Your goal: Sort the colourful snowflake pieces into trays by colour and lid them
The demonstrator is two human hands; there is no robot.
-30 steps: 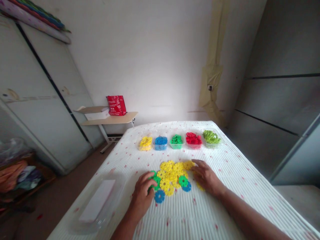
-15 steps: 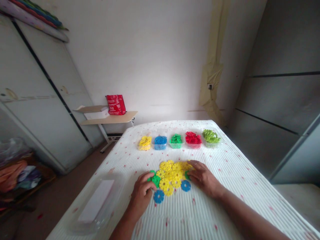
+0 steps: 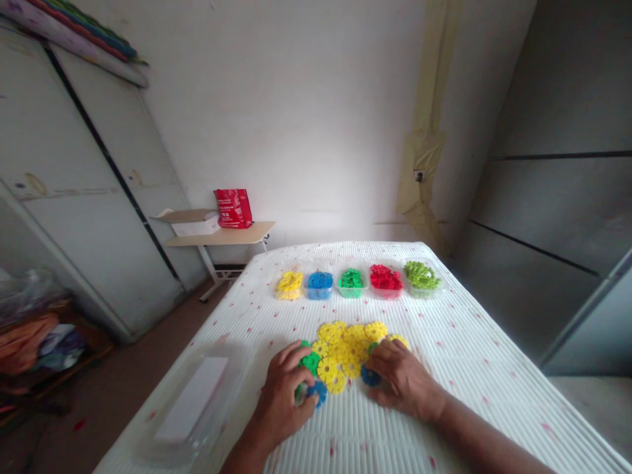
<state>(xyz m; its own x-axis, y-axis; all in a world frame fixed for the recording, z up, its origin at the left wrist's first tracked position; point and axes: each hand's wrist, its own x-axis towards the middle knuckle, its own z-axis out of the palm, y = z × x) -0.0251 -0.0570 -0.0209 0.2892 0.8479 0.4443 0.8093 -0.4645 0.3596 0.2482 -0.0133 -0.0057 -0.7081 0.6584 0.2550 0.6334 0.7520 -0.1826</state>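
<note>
A pile of yellow flower-shaped plastic discs (image 3: 348,349) lies on the table between my hands. My left hand (image 3: 284,398) is curled at its left side, closed about a green disc (image 3: 299,393) that shows partly under the fingers. Its thumb and forefinger touch a blue disc (image 3: 318,394); another green disc (image 3: 311,363) lies by the fingertips. My right hand (image 3: 402,378) bends down over a second blue disc (image 3: 370,376), fingers closed at its edge and hiding part of it. Green shows just above those fingertips, and a yellow disc (image 3: 399,340) lies behind the knuckles.
Across the table stand clear tubs of yellow pieces (image 3: 289,284), blue pieces (image 3: 320,284), green pieces (image 3: 351,282), red pieces (image 3: 386,282) and light green pieces (image 3: 421,276). A clear plastic lid (image 3: 224,375) with a white strip (image 3: 192,400) lies at the left.
My right hand has drawn back from the pile's upper right down onto the blue disc, uncovering yellow discs. The left hand has shifted slightly nearer me, its thumb and forefinger now at the other blue disc.
</note>
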